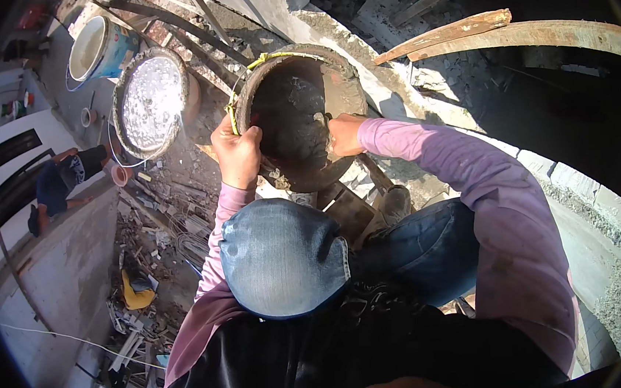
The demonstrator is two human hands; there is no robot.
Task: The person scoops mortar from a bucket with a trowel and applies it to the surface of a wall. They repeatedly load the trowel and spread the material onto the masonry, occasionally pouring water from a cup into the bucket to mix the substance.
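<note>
A round, mud-caked bucket [351,79] with wet grey-brown mortar [298,132] inside stands tilted in front of my knees. Yellow rope [232,106] is tied at its left rim. My left hand [238,154] is closed round the near-left rim, thumb over the inside. Over the right side of the bucket, my right hand [347,134] makes a fist against the mortar. Something small and pale shows by its knuckles, but what the fist holds is too unclear to name.
Left of the bucket stand a water-filled tub [151,108] and a blue pail [95,54]. Curved wooden planks [518,34] jut over a dark drop on the right, beside a rough wall [585,214]. Rubble [174,243] lies lower left; another person [62,182] bends farther left.
</note>
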